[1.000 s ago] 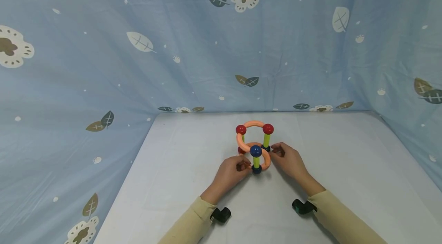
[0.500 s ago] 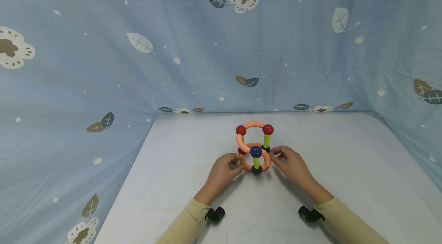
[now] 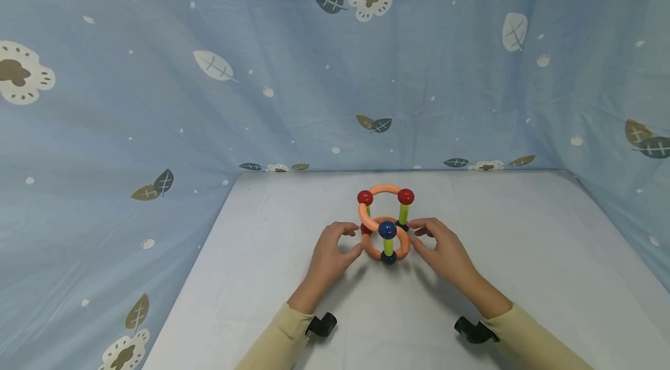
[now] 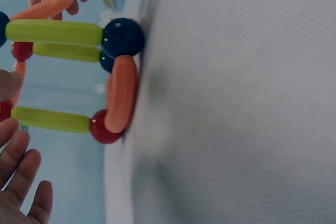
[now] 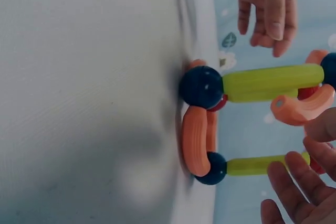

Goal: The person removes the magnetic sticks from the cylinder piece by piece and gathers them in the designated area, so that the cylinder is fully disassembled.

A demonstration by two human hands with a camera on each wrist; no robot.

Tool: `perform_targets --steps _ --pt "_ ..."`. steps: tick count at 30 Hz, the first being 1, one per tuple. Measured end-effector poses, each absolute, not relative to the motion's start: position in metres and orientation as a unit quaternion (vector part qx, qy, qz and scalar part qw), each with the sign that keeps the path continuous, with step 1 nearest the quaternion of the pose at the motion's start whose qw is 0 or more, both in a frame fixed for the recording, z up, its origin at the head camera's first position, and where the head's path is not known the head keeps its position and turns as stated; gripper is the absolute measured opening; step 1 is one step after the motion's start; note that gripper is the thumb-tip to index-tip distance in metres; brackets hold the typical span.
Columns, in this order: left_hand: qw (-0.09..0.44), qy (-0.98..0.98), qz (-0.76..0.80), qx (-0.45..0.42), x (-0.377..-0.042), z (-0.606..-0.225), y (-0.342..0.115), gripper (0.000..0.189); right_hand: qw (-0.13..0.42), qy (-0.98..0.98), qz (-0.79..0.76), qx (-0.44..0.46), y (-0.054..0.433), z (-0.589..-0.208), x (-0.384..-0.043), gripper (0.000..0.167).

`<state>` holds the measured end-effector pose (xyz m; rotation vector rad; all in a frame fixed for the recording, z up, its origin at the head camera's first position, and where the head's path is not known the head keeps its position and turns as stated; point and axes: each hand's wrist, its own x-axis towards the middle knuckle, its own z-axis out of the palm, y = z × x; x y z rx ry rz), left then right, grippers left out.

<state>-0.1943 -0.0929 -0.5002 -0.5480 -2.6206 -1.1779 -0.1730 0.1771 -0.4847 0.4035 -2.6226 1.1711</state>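
A ball-and-rod building toy [image 3: 388, 246] stands on the table. Its lower ring is made of orange curved rods [image 4: 123, 95] joined by red and navy balls [image 5: 201, 86]. Lime green straight rods [image 4: 52, 119] rise to the upper balls and orange curves. One upper orange curved rod [image 5: 302, 106] shows a bare end in the right wrist view. My left hand [image 3: 330, 251] is just left of the toy, thumb and fingers parted around air. On the other side, my right hand [image 3: 442, 248] has relaxed fingertips close beside the rear navy ball and lower ring.
The white-covered table [image 3: 251, 253] extends around the toy on all sides. Behind it and at the sides hangs a blue curtain [image 3: 293, 79] printed with leaves and flowers. A black wrist camera [image 3: 321, 324] is strapped at my left sleeve, another black camera [image 3: 475, 330] at my right.
My left hand has drawn back leftward from the front of the lower ring, and its fingers have spread. My right hand has shifted only slightly. The toy has stayed in place.
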Motion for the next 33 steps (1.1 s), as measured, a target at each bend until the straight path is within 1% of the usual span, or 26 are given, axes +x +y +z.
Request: perform_targets --steps 9,17,23,28,33 --pt "0.163 -0.866 -0.421 -0.216 -0.188 -0.486 -0.090 0.051 0.145 -0.884 0.415 0.158 0.174 -0.480 -0.168 0.026" --pt "0.189 -0.856 -0.416 -0.240 -0.182 -0.471 -0.081 0.059 0.145 -0.872 0.434 0.175 0.170 -0.475 -0.166 0.028" --pt "0.195 -0.843 -0.412 -0.286 -0.183 -0.464 -0.072 0.057 0.144 -0.856 0.452 0.206 0.168 -0.476 -0.166 0.035" --pt "0.201 -0.831 -0.404 -0.325 -0.186 -0.462 -0.063 0.053 0.137 -0.852 0.459 0.212 0.166 -0.477 -0.167 0.041" --pt "0.216 -0.812 -0.398 -0.367 -0.189 -0.461 -0.055 0.046 0.139 -0.848 0.466 0.212 0.164 -0.478 -0.167 0.039"
